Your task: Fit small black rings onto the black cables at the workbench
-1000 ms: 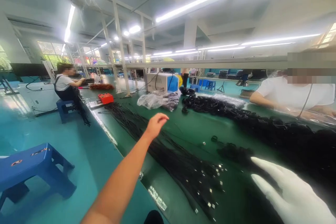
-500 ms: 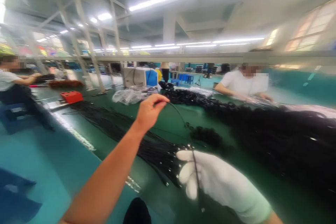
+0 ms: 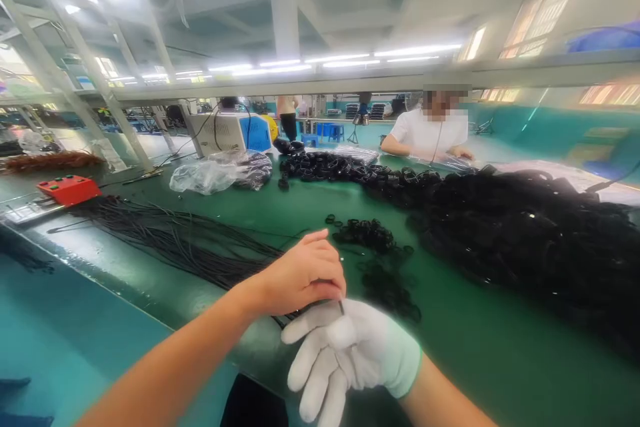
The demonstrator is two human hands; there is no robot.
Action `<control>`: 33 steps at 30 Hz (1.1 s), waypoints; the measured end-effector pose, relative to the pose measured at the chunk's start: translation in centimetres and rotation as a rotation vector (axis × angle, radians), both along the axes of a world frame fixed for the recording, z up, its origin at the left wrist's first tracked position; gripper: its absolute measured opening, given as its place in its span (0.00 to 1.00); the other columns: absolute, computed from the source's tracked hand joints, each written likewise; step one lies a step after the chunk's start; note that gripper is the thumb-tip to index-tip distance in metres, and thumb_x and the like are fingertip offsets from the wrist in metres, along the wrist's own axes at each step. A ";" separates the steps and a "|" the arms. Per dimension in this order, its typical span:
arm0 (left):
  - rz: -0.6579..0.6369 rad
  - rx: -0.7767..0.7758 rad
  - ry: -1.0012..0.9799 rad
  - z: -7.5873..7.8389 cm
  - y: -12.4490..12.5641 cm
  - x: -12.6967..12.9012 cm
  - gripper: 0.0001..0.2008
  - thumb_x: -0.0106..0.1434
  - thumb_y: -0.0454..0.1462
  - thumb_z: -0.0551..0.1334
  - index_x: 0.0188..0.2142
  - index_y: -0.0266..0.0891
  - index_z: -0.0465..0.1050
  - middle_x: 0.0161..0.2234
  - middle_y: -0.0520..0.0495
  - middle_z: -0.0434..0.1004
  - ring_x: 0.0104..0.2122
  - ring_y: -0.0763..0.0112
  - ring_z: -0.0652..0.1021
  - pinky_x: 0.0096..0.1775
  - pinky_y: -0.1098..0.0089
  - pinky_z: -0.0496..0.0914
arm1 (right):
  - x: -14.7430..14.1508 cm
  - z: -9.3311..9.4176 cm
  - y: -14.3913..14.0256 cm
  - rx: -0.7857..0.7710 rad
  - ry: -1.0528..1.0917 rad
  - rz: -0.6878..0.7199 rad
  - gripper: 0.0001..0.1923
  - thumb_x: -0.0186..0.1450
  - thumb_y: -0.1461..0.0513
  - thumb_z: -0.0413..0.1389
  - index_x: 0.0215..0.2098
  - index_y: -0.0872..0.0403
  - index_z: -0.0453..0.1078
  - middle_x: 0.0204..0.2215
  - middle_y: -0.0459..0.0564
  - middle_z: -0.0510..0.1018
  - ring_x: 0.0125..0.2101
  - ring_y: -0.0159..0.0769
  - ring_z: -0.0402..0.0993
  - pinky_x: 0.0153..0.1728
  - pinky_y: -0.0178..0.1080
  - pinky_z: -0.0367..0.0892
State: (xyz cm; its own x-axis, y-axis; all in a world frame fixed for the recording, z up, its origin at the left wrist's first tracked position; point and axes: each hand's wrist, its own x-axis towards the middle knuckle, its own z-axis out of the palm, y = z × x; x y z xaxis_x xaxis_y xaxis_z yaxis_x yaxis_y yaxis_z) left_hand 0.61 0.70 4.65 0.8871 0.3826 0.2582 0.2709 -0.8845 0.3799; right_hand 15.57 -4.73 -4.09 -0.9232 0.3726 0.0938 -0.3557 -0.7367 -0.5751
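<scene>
My bare left hand (image 3: 315,270) is closed, its fingertips meeting my right hand just above the tabletop. My right hand (image 3: 350,347), in a white knit glove, pinches with thumb and forefinger while its other fingers hang loosely spread. A short dark stretch of thin black cable (image 3: 342,307) shows between the two hands; the rest is hidden by them. Behind my left wrist, a bundle of long black cables (image 3: 200,247) runs along the green table (image 3: 475,327). Just beyond my hands lies a small heap of black rings (image 3: 370,235).
A large black heap of coiled items (image 3: 525,233) covers the right side. A red control box (image 3: 70,190) sits at the left, with a clear plastic bag (image 3: 205,175) and a blue-and-white machine (image 3: 225,133) farther back. Across the table a person (image 3: 425,133) works.
My left hand has come down and right to my right hand, from holding the cable's end up and away. My gloved hand has turned, fingers now hanging downward. The view has swung right.
</scene>
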 end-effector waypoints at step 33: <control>0.404 -0.167 -0.061 -0.3 -0.4 0.7 0.06 0.60 0.37 0.59 0.28 0.41 0.74 0.29 0.55 0.75 0.30 0.74 0.73 0.33 0.75 0.65 | 1.6 1.2 -0.4 0.124 -0.134 -0.276 0.24 0.60 0.57 0.57 0.50 0.64 0.64 0.42 0.66 0.75 0.44 0.52 0.73 0.45 0.60 0.62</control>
State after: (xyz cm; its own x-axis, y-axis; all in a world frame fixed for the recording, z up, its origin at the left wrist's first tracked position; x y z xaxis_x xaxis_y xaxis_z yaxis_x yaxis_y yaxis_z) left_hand 1.27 0.30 4.31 0.6428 0.7364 0.2110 0.5549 -0.6376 0.5343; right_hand 17.21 -5.17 -2.87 -0.7962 0.6039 0.0381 -0.4471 -0.5448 -0.7094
